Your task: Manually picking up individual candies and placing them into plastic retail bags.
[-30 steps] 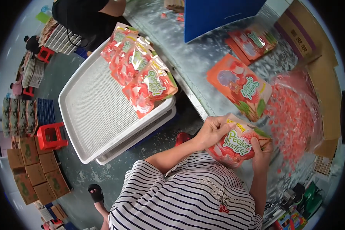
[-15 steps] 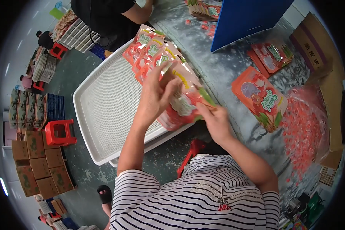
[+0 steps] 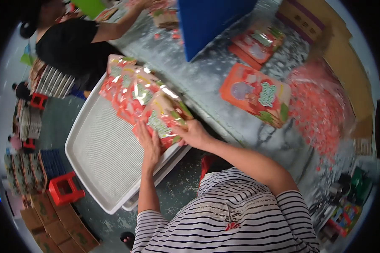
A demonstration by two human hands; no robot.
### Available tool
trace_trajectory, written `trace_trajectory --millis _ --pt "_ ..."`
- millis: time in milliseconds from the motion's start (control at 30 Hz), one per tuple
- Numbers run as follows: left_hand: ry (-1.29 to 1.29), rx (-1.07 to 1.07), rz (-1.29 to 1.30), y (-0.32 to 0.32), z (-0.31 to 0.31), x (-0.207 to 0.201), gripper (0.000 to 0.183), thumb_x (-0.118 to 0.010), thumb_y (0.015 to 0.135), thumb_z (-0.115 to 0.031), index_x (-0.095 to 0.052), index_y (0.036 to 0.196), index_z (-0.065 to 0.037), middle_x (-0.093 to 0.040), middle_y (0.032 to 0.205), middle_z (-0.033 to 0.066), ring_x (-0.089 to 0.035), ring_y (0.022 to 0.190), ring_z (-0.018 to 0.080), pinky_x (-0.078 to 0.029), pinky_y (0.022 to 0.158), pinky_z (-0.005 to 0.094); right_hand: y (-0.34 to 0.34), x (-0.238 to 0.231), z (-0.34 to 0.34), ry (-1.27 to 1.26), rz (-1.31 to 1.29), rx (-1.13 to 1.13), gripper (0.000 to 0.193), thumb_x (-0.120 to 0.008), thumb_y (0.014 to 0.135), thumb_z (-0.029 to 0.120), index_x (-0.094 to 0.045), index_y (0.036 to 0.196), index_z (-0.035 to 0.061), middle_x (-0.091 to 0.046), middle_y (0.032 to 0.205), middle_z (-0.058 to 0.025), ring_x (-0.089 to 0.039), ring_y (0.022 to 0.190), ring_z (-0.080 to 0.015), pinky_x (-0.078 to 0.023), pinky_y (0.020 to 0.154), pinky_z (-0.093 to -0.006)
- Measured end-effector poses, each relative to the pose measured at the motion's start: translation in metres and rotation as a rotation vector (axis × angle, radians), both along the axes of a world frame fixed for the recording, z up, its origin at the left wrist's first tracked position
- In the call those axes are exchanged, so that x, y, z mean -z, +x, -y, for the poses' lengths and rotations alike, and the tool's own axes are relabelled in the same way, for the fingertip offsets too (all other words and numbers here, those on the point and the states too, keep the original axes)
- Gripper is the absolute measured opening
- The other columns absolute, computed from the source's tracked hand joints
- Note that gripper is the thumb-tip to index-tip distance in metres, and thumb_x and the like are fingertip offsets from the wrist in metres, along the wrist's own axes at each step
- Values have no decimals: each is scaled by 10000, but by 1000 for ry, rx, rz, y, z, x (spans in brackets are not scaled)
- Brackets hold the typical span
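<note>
A shiny red-and-pink candy pouch (image 3: 161,119) lies at the near end of an overlapping row of similar pouches (image 3: 123,86) in a white mesh-bottomed tray (image 3: 98,145). My right hand (image 3: 195,134) grips its right edge, the thumb on top. Against the lower left side of that pouch rests my left hand (image 3: 149,141), its fingers stretched out and the thumb apart. Part of the pouch's near edge is hidden between my hands.
Right of the tray, flat pouches (image 3: 253,93) lie on the marbled table beside a spilled bag of red wrapped candies (image 3: 318,111). A blue panel (image 3: 211,25) stands at the back. A co-worker (image 3: 71,44) reaches over the table's far left. A red stool (image 3: 66,188) stands on the floor.
Both hands have come down and left with the pouch, which now lies on the row's near end. My left hand has gone from raised to flat against it. The view has swung right.
</note>
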State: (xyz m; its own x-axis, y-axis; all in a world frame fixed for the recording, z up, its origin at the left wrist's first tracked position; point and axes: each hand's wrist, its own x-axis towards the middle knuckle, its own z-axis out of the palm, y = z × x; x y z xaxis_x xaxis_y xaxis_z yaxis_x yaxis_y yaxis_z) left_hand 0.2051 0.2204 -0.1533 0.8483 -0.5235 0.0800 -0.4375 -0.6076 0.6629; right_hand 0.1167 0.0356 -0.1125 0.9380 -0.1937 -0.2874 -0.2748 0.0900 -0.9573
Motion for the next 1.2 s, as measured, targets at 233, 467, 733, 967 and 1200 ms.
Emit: trace_trajectory --millis 233,467,733,967,1200 --pt "-24 14 97 -1 -7 -1 628 -322 1017 -363 -122 1489 0 -117 1544 203 -45 1441 348 -36 1164 416 -94 -30 63 -643 372 358 156 -652 856 86 -600 981 9 -649 849 -104 -654 761 -223 -515 686 -330" --pt "-78 -132 96 -3 2 -5 591 -386 1016 -323 -205 1469 11 -190 1509 228 -207 1398 355 -168 1141 393 -166 10 210 -1240 -58 953 431 -802 720 251 -581 1005 14 -585 971 -147 -542 1032 -278 -478 772 -393" --pt "-68 -143 294 -29 35 -43 608 -389 1006 -398 -260 1462 -17 -168 1522 230 -217 1398 382 -203 1134 456 -193 32 233 -175 106 1054 316 -679 859 285 -666 914 -26 -663 654 -89 -598 596 -164 -478 582 -301" --pt "-50 42 495 -78 94 -90 464 -550 941 -149 -410 1358 0 -252 1485 253 -287 1356 415 -238 1104 488 -237 -11 210 -602 -54 1155 195 -629 889 172 -673 856 -15 -677 649 -81 -640 616 -113 -465 559 -269" --pt "-112 764 379 -168 187 -114 508 -626 844 -71 -446 1316 -20 -335 1433 230 -288 1352 423 -224 1102 539 -279 -12 180 -238 143 1014 201 -634 884 145 -656 815 -42 -578 627 13 -489 592 -29 -412 519 -233"
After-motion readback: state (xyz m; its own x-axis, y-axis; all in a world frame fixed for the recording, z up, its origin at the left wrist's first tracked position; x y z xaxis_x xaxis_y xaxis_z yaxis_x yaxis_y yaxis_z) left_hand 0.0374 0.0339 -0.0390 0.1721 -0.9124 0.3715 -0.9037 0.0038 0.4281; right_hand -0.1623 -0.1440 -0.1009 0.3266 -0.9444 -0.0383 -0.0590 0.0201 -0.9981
